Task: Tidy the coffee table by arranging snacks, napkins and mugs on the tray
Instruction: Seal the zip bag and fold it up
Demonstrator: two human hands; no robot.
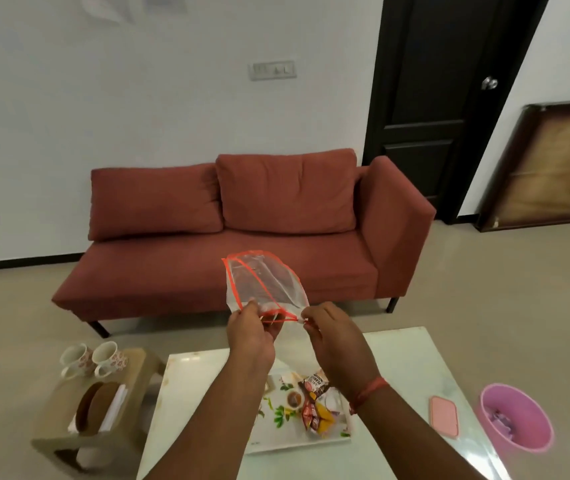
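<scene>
Both hands, left [249, 332] and right [332, 336], pinch the bag [264, 284] at its lower corners; it appears light, limp, slippery, best gripped by its orange-edged seams.

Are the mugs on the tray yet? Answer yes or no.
No. Both mugs stand on the side stool, apart from the tray on the table.

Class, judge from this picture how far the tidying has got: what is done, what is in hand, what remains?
Done: snack packets lie on the tray. In hand: left hand and right hand hold up a clear bag by its lower edge, above the table. Left: both mugs stand on the side stool, off the tray. No napkins clearly show on the tray.
</scene>
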